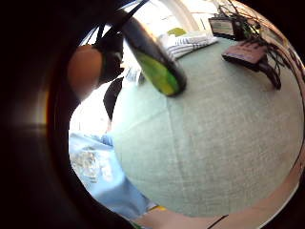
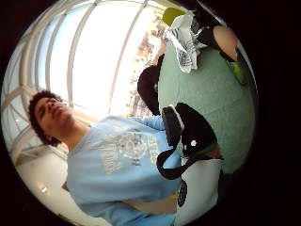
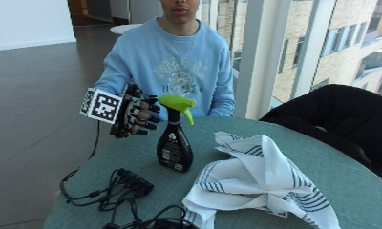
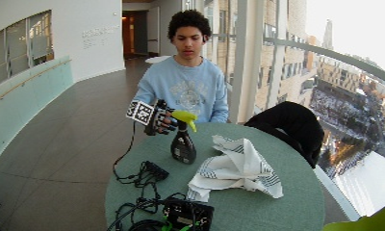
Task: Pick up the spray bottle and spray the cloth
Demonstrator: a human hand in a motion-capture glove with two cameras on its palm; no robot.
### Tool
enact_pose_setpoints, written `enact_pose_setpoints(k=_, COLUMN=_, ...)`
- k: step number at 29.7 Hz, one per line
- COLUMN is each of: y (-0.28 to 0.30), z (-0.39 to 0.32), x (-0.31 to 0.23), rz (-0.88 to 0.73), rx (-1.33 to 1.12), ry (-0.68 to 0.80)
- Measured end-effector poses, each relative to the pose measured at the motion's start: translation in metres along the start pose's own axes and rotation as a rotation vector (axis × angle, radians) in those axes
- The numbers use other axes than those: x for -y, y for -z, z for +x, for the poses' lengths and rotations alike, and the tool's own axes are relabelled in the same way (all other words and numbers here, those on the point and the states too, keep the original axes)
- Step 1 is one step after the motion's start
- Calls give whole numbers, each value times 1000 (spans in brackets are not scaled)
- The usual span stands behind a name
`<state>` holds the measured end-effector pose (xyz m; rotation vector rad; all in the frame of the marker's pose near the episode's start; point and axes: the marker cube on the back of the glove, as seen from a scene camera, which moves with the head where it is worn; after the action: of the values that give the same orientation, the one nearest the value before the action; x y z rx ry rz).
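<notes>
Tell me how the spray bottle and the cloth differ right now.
The spray bottle stands upright; the cloth lies crumpled in a loose heap. The bottle is black with a lime-green trigger head, the cloth white with dark stripes. The bottle is rigid and narrow, the cloth soft and spread wide. The gloved right hand hovers beside the bottle's head, well away from the cloth. Both rest on the green table, close together, neither one held.

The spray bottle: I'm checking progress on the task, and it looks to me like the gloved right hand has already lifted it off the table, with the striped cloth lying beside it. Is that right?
Not quite. The spray bottle has not been lifted: the outside view shows it standing upright on the green table, and the gloved right hand is beside its green trigger head, holding nothing. The striped cloth does lie beside it.
</notes>
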<state>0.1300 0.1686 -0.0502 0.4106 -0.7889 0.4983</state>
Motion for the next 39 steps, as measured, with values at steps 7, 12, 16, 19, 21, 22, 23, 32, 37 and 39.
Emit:
enact_pose_setpoints(k=7, y=3, z=30, x=31, rz=59, rx=179, ry=-83)
enact_pose_setpoints(k=12, y=-9, z=35, x=60, rz=58, rx=213, ry=-112)
enact_pose_setpoints(k=16, y=-19, z=39, x=79, rz=29, rx=220, ry=-117)
enact_pose_setpoints(k=19, y=-25, z=42, x=90, rz=36, rx=222, ry=-118)
enact_pose_setpoints(k=21, y=-29, z=44, x=97, rz=48, rx=227, ry=-117)
enact_pose_setpoints(k=22, y=-31, z=44, x=99, rz=53, rx=229, ry=-116)
enact_pose_setpoints(k=23, y=-34, z=44, x=101, rz=57, rx=231, ry=-117)
enact_pose_setpoints(k=32, y=-43, z=42, x=117, rz=92, rx=182, ry=-132)
enact_pose_setpoints(k=37, y=-40, z=35, x=119, rz=137, rx=107, ry=-144)
enact_pose_setpoints(k=39, y=-37, z=30, x=121, rz=140, rx=74, ry=-152)
